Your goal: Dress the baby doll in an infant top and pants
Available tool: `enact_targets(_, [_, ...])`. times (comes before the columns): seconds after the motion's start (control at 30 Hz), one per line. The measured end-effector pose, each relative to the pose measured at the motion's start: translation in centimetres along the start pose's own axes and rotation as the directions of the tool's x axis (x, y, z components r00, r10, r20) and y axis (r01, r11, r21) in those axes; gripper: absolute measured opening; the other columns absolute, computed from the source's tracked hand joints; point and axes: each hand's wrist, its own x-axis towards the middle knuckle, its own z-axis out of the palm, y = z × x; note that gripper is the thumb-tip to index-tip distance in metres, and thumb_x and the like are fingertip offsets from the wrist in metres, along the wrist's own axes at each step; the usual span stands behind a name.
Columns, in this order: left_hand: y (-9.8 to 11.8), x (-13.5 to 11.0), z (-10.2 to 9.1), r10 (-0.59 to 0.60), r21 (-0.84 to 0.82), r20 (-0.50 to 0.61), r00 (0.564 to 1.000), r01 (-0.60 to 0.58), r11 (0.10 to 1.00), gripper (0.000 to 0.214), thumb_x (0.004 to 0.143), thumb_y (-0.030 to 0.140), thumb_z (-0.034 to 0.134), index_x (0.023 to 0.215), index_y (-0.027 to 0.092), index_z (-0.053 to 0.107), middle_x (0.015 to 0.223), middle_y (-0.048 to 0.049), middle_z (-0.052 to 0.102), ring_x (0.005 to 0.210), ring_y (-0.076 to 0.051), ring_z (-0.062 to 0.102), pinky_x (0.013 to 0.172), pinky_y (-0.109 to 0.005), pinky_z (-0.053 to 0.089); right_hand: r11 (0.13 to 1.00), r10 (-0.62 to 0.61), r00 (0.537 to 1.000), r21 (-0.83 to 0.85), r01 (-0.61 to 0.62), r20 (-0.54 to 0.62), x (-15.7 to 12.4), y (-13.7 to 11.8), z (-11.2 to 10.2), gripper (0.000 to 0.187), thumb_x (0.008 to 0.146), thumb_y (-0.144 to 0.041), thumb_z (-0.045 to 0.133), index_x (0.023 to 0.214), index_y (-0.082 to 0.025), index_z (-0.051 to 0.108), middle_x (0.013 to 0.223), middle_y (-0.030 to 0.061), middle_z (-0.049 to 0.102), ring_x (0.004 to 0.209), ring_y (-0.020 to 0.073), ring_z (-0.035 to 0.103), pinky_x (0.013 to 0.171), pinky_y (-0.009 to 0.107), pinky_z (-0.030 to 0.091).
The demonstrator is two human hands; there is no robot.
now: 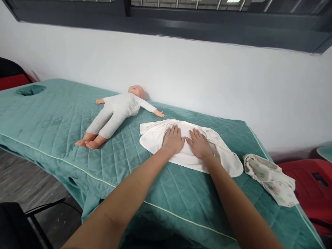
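Note:
A cream baby garment (155, 136) lies spread on the green quilted table (52, 121). My left hand (173, 140) rests flat on it, fingers stretched out, and my right hand (200, 143) lies flat beside it, thumbs almost touching. Both hands hold nothing. A baby doll (115, 112) in a light grey suit lies on its back to the left of the garment, head toward the wall, arms spread.
A crumpled patterned cloth (269, 178) sits near the table's right edge. A red chair (311, 186) stands to the right, and a white wall (207, 86) runs behind the table. The table has a face hole (31, 90) at far left. Dark chair parts (15, 224) at lower left.

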Motion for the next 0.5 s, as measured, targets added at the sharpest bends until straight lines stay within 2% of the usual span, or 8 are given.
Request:
enact_targets(0.13, [0.0, -2.2, -0.2, 0.072, -0.025, -0.020, 0.997, -0.072, 0.997, 0.067, 0.104, 0.043, 0.021, 0.154, 0.000, 0.036, 0.165, -0.0194, 0.027, 0.156, -0.028, 0.022, 0.128, -0.044, 0.020, 0.998, 0.051, 0.999, -0.032, -0.050, 0.011, -1.8, -0.7, -0.2, 0.067, 0.105, -0.050, 0.027, 0.157, -0.008, 0.034, 0.167, 0.0194, 0.023, 0.155, 0.0335, 0.021, 0.123, 0.050, 0.024])
enact_targets(0.3, [0.0, -6.4, -0.2, 0.166, -0.054, -0.077, 0.983, -0.171, 0.984, 0.063, 0.104, 0.043, 0.024, 0.152, 0.007, 0.043, 0.164, -0.0168, 0.032, 0.154, -0.028, 0.027, 0.127, -0.046, 0.025, 0.998, 0.058, 0.998, -0.019, -0.057, 0.001, -6.0, -1.1, -0.7, 0.065, 0.105, -0.048, 0.030, 0.157, -0.009, 0.035, 0.166, 0.0192, 0.025, 0.155, 0.0354, 0.021, 0.121, 0.052, 0.027])
enact_targets(0.4, [-0.4, -9.3, -0.5, 0.234, -0.062, -0.104, 0.967, -0.241, 0.968, 0.060, 0.105, 0.044, 0.025, 0.151, 0.010, 0.045, 0.163, -0.0155, 0.035, 0.154, -0.027, 0.029, 0.126, -0.047, 0.026, 1.000, 0.016, 0.999, 0.018, -0.015, -0.051, -9.6, -0.9, -0.9, 0.063, 0.105, -0.049, 0.030, 0.154, -0.011, 0.040, 0.165, 0.0179, 0.031, 0.154, 0.0338, 0.025, 0.119, 0.054, 0.031])
enact_targets(0.5, [-1.1, -12.0, -1.0, 0.304, -0.075, -0.117, 0.945, -0.314, 0.946, 0.059, 0.105, 0.045, 0.026, 0.151, 0.013, 0.046, 0.163, -0.0137, 0.036, 0.154, -0.026, 0.029, 0.126, -0.047, 0.027, 0.993, -0.074, 0.987, 0.075, 0.085, -0.145, -13.7, -0.5, -1.2, 0.058, 0.104, -0.049, 0.032, 0.149, -0.015, 0.046, 0.161, 0.0165, 0.039, 0.151, 0.0319, 0.032, 0.118, 0.055, 0.034])
